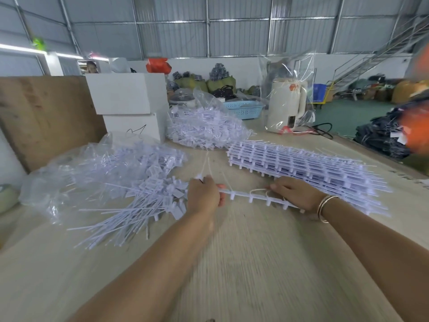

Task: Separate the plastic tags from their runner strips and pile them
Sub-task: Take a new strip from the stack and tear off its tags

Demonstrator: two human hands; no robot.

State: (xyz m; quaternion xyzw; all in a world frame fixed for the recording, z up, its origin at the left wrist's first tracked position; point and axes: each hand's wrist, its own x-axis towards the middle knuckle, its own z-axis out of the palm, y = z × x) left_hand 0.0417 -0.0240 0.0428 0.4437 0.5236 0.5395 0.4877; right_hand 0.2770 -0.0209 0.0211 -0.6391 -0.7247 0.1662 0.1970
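A white runner strip [255, 195] lies across the wooden table between my hands, mostly bare stubs with a thin tail looped over it. My left hand [203, 196] grips its left end together with a few white tags whose thin tails stick upward. My right hand [296, 194] presses down on the strip's right end. A loose pile of separated tags [130, 205] spreads to the left, partly on clear plastic. A stack of full runner strips [301, 168] lies behind my right hand.
A second heap of tags in a clear bag [204, 129] sits further back. Two white boxes [130, 101], a wooden board [46, 117], a blue basket [243, 109] and a wrapped white kettle [286, 105] stand at the back. The table's right edge [394, 166] borders dark bundles.
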